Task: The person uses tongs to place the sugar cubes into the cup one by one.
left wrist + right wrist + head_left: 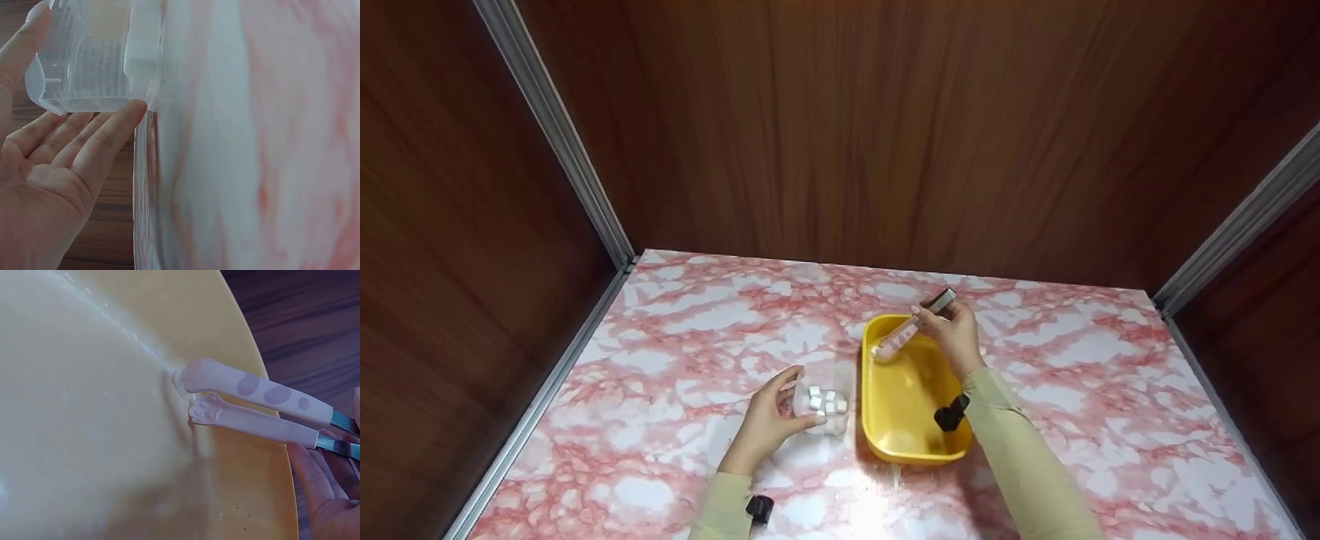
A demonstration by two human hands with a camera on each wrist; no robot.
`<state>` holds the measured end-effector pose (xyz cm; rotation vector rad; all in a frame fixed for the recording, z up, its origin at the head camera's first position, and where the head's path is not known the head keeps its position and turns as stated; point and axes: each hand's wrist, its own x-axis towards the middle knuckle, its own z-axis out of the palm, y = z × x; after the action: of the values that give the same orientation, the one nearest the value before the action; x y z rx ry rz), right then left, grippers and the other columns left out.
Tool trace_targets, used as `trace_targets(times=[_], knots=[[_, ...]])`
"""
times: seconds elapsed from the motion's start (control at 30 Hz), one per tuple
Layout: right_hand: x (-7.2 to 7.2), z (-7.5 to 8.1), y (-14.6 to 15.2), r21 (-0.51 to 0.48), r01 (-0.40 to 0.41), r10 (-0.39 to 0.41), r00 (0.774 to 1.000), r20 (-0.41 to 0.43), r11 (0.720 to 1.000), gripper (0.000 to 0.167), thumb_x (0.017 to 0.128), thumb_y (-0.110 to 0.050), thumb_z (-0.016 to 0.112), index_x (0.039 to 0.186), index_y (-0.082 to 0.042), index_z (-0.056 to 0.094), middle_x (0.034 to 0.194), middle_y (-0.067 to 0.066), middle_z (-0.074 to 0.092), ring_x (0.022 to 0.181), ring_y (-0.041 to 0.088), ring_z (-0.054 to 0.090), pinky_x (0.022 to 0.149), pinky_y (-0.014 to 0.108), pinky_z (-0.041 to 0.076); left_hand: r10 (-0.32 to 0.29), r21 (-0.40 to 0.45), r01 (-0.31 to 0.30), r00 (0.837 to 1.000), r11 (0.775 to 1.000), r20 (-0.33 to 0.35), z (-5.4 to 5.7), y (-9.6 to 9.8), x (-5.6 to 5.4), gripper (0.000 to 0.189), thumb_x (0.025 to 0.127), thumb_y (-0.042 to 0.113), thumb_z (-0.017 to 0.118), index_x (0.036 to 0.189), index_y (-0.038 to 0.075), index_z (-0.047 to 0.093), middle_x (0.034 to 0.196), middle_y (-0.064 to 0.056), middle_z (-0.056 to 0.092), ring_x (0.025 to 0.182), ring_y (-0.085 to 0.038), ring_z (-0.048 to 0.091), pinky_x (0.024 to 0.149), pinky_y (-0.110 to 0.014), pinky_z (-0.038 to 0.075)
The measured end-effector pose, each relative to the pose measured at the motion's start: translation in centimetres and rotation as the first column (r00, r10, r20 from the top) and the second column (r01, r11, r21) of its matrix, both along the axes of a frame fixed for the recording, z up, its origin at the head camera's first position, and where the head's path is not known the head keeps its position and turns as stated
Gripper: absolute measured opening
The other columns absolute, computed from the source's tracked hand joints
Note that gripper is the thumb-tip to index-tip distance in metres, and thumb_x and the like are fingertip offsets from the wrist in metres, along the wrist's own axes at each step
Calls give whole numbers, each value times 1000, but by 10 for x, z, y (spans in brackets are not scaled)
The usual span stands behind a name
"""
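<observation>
My right hand (pixel 958 337) pinches a pair of tweezers (pixel 259 391) with silver metal arms and pink spotted ends shaped like cat paws. The paw tips reach down into a yellow basin (pixel 915 401), close to its inner wall at the far left. A small white cube (pixel 180 384) shows right at those tips, partly hidden by the upper paw. Left of the basin, my left hand (pixel 774 415) holds a clear plastic box (pixel 95 62) between thumb and fingers. Inside it lie several white cubes (pixel 830 406).
Box and basin stand side by side on a table with a red-and-white marbled top (pixel 675 375). Dark wood panels (pixel 840 135) rise behind and at both sides, with metal rails (pixel 562 142) at the corners. Black straps (pixel 761 509) circle both wrists.
</observation>
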<state>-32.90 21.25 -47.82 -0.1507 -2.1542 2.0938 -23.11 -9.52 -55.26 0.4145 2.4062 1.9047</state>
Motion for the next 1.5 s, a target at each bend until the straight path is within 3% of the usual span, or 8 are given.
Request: trace_targets(times=[0.1, 0.3, 0.57, 0.8, 1.03, 1.13, 1.5], knots=[[3, 4, -3, 32, -14, 14, 1000, -5, 999, 33, 86, -9, 73, 110, 11, 61, 99, 15, 62, 87, 24, 63, 82, 40, 54, 3, -3, -2, 1000, 1000, 2, 0, 0, 0, 88, 72, 28, 85, 145, 11, 40, 146, -6, 41, 127, -35, 45, 98, -46, 42], [-8, -13, -3, 46, -30, 32, 999, -35, 998, 32, 83, -14, 77, 106, 4, 65, 100, 15, 64, 88, 22, 63, 76, 29, 55, 8, -7, -8, 1000, 1000, -1, -1, 1, 0, 87, 72, 25, 85, 145, 10, 40, 146, -7, 42, 126, -35, 45, 98, -46, 43], [-10, -21, -8, 109, -8, 25, 989, -148, 994, 19, 81, -7, 77, 95, 1, 68, 90, 12, 67, 83, 22, 64, 72, 27, 55, 1, 11, -1, 1000, 1000, -16, -3, 0, 0, 84, 73, 22, 85, 145, 10, 41, 146, -12, 41, 126, -38, 45, 98, -49, 42], [-9, -22, -10, 113, 5, 10, 990, -137, 994, 19, 80, -10, 79, 91, 1, 69, 87, 11, 67, 82, 20, 65, 70, 25, 55, 3, -21, -3, 1000, 1000, 17, -2, -1, 1, 84, 74, 25, 84, 146, 17, 40, 146, -3, 40, 128, -35, 43, 99, -49, 41], [-6, -18, -14, 167, 6, 25, 982, -185, 986, 16, 80, -11, 79, 90, -1, 71, 85, 10, 69, 81, 20, 65, 70, 25, 54, -7, -5, 7, 1000, 1000, 14, -2, 0, 0, 85, 75, 25, 83, 146, 16, 39, 148, -6, 39, 129, -35, 42, 100, -48, 40], [-9, -24, -12, 189, 17, 24, 977, -211, 982, 14, 80, -11, 79, 89, -3, 71, 84, 9, 68, 80, 20, 65, 71, 25, 54, -4, -8, 4, 1000, 1000, 11, -1, 0, 1, 85, 74, 27, 84, 146, 17, 39, 147, -5, 39, 128, -35, 43, 99, -48, 41], [-7, -21, -8, 179, 32, 3, 981, -194, 983, 15, 81, -10, 78, 90, -1, 70, 84, 10, 66, 81, 20, 63, 70, 24, 53, 7, -4, -7, 1000, 1000, 1, 0, 0, 1, 85, 73, 25, 85, 145, 16, 41, 147, -8, 41, 126, -34, 46, 98, -47, 42]])
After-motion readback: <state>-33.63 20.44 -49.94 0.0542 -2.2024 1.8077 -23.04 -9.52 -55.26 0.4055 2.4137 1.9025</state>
